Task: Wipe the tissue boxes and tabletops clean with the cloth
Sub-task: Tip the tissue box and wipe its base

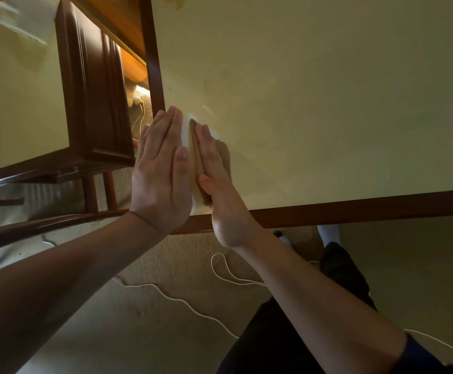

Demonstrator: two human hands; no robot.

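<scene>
Pressing flat with straight fingers, both hands hold a pale cloth [187,136] down near the front left corner of a cream tabletop [314,103] edged in dark wood. The left hand [163,168] lies palm-down over the cloth's left part, fingers together and extended; the right hand [214,168] lies just beside it, fingers also straight, covering the right part, so only a strip of cloth shows between them and beyond the fingertips. Neither hand curls round anything. A second cream-topped table [17,103] with a dark wooden frame stands to the left, close by. A white cord [182,300] trails over the beige carpet [182,255] below. No writing or label can be read anywhere.
</scene>
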